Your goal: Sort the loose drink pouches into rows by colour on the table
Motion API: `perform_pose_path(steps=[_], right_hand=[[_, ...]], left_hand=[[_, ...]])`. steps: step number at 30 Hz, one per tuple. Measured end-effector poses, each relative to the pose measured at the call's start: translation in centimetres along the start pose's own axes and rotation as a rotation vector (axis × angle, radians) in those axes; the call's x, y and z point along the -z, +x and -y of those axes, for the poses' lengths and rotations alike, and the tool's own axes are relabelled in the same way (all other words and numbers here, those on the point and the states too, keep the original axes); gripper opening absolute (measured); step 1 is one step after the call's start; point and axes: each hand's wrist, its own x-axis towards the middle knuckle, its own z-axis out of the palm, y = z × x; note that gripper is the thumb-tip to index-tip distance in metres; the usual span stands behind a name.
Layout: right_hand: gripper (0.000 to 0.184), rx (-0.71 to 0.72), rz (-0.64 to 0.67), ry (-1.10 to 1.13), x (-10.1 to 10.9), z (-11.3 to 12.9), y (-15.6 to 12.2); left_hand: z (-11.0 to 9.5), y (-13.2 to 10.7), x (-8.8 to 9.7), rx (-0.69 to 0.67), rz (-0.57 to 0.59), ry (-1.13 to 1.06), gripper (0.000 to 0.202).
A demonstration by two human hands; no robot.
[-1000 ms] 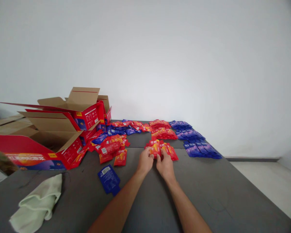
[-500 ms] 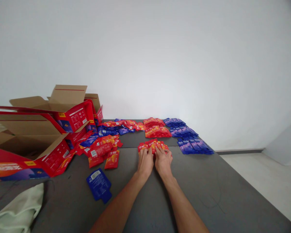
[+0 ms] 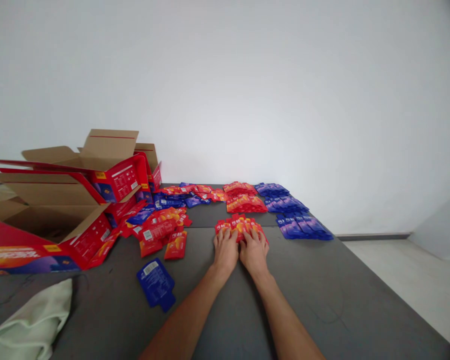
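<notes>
several red packets [image 3: 239, 222], white-lettered, closely overlapping

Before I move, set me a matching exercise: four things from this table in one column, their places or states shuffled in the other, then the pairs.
Things
1. Left hand
2. Right hand
3. Pale green cloth
4. Lone blue packet

Places or states
A. Rumpled, at the near left of the table
B. On the right part of the nearest red row
C. Lying by itself, barcode facing up
D. On the left part of the nearest red row

Pairs: 1-D, 2-B, 3-A, 4-C
</notes>
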Motion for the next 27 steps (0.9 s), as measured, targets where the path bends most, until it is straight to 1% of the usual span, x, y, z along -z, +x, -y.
perform_pose_path(steps=[3, 5, 7, 10, 14, 19, 22, 24, 27], right_hand=[[0.035, 0.023, -0.050, 0.022, -0.2, 0.2, 0.0], [0.035, 0.069, -0.074, 0.048, -0.2, 0.6, -0.1], [0.036, 0.131, -0.079, 0.078, -0.1, 1.3, -0.5], [0.038, 0.217, -0.060, 0.118, 0.1, 2.7, -1.3], [0.042, 0.322, -0.005, 0.133, 0.5, 4.7, -2.8], [0.044, 0.384, 0.072, 0.137, 0.8, 6.3, -4.2], [0.043, 0.392, 0.087, 0.151, 1.0, 6.7, -4.5], [0.041, 0.390, 0.093, 0.157, 1.0, 6.8, -4.6], [0.039, 0.387, 0.095, 0.160, 0.7, 6.7, -4.6]], left_hand=[[0.0, -0.4, 0.5, 0.008, -0.018, 0.026, 0.045], [0.2, -0.8, 1.0, 0.016, -0.036, 0.054, 0.045], [0.9, -1.3, 1.5, 0.039, -0.057, 0.097, 0.046], [2.8, -2.4, 2.5, 0.110, -0.089, 0.177, 0.050], [5.9, -4.1, 4.3, 0.206, -0.135, 0.267, 0.052], [9.2, -5.4, 6.4, 0.285, -0.157, 0.292, 0.047], [10.4, -5.5, 7.1, 0.372, -0.138, 0.284, 0.045], [10.9, -5.5, 7.3, 0.425, -0.110, 0.272, 0.044], [11.0, -5.7, 7.4, 0.413, -0.089, 0.257, 0.041]])
